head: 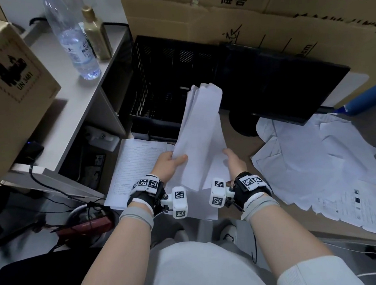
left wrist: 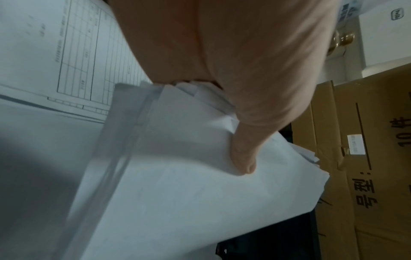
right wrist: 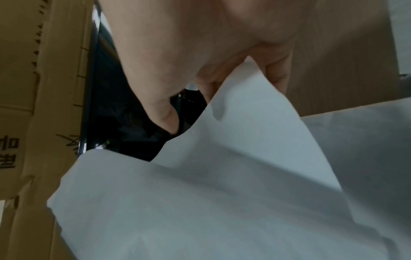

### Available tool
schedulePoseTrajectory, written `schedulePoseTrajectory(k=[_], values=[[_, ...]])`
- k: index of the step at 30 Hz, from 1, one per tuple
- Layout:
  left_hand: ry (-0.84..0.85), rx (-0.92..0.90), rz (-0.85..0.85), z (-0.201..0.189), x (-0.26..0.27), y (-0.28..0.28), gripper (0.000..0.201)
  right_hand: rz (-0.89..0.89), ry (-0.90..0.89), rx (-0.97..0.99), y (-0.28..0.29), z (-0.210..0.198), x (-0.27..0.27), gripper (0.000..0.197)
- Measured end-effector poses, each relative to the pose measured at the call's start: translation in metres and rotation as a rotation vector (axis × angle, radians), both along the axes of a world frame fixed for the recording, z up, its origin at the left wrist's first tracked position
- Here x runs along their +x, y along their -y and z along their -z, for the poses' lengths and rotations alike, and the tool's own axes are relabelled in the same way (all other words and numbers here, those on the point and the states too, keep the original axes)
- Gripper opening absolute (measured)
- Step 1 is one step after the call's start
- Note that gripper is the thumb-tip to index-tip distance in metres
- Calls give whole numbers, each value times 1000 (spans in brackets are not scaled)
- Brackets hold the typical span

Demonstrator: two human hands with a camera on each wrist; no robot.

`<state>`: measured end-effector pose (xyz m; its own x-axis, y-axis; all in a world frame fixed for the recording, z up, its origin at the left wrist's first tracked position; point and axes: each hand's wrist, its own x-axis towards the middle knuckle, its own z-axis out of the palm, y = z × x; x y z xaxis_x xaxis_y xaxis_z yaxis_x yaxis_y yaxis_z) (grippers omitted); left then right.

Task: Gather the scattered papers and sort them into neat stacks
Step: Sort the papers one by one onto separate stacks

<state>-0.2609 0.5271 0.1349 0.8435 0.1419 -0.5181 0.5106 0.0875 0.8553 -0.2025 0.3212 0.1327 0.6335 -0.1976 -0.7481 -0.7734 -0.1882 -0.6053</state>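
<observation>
the big loose heap of papers (head: 319, 165) sprawls at about three o'clock of the person's hands, crumpled and fanned over the brown desk (head: 238, 134), reaching down toward five o'clock, and that is plainly most of the work left. at nine o'clock lies a flatter pile with a printed form (head: 135, 166) on top, which looks like the stack being built. between them, rising toward twelve o'clock over the black crate (head: 166, 76), is the held sheaf (head: 200, 128), a bundle of blank sheets bowed along its length. the left hand (head: 169, 164) grasps it at the lower left edge, thumb pressed on top and fingers underneath, and from the left wrist view the sheet corners under the thumb sit stepped, not flush. the right hand (head: 233, 161) is at the sheaf's lower right; its wrist view shows a thumb and curled fingers close about a lifted sheet corner (right wrist: 249, 98), but i cannot tell whether they truly pinch it or only brush it. to do this step well, i would judge the sheaf wants both long edges held loosely, then tapped on end against the desk so the corners drop level, before it is laid square on the nine o'clock pile. squeezing hard would likely crease the bow in for good.
</observation>
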Motion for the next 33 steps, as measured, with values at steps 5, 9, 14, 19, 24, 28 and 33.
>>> schedulePoseTrajectory(k=[5, 9, 14, 19, 24, 28, 33], values=[[-7, 80, 46, -1, -2, -11, 26, -85, 84, -116, -8, 18, -9, 56], [33, 140, -119, 7, -2, -16, 17, -114, 88, -214, -2, 25, -10, 43], [-3, 238, -320, 27, -9, -32, 20, -55, 32, -310, 14, 33, -16, 52], [-23, 301, -406, 39, -21, -34, 18, -154, -136, -332, 14, 69, -49, 16], [-84, 336, -427, 57, -40, -38, 15, -270, -230, -361, 2, 109, -72, 19], [-108, 384, -416, 60, -51, -47, 17, -415, -262, -374, -10, 115, -59, 31], [-112, 395, -386, 55, -55, -51, 18, -405, -203, -348, -21, 119, -45, 42]])
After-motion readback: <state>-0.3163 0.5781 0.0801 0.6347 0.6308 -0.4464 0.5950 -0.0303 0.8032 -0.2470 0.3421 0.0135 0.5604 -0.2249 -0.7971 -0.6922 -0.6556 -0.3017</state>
